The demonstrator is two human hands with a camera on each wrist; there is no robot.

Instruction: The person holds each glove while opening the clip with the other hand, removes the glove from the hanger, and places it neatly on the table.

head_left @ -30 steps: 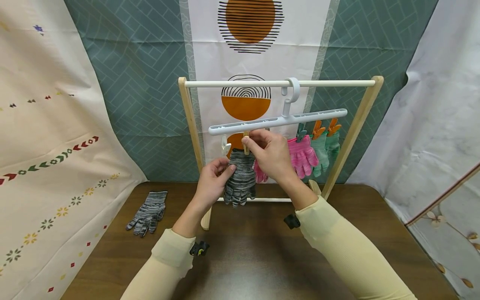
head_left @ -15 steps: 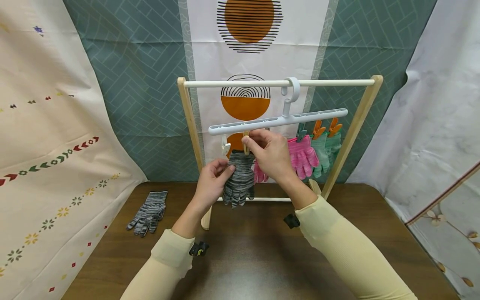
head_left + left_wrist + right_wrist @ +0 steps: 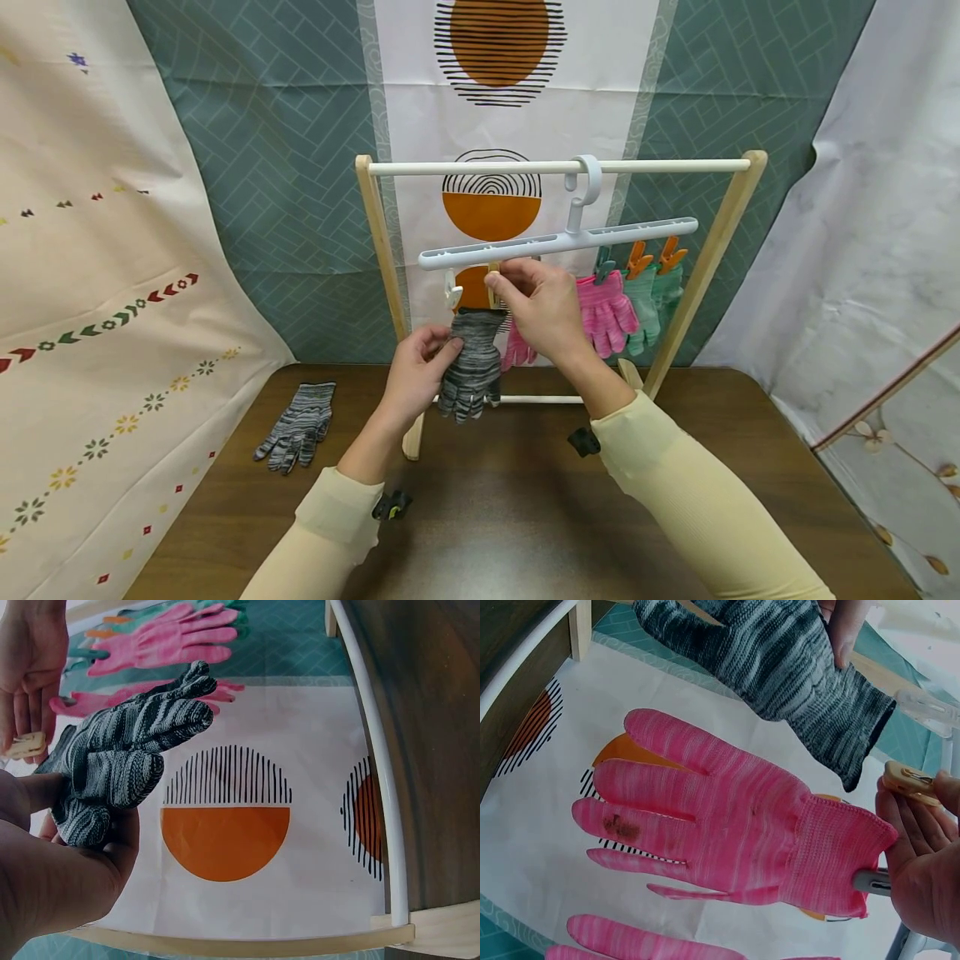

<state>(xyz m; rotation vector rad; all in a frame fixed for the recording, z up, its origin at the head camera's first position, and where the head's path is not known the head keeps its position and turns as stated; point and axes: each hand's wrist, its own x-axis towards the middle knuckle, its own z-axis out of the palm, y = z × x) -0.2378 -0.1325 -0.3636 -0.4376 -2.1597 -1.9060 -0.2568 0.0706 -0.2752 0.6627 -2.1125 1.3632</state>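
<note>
Over the brown table (image 3: 480, 508), a grey glove (image 3: 476, 362) is pinched by the left hand (image 3: 418, 367), its cuff (image 3: 861, 724) just apart from the yellow clip (image 3: 907, 778) gripped by the right hand (image 3: 549, 308) beneath the hanger (image 3: 536, 245); were the clip released too early, the cuff could be missed.

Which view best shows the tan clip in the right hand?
Right wrist: the tan clip appears largest, its spring visible. Head shows a narrow strip, partly covered by the right hand; left wrist shows it smaller, near the left edge.
</note>
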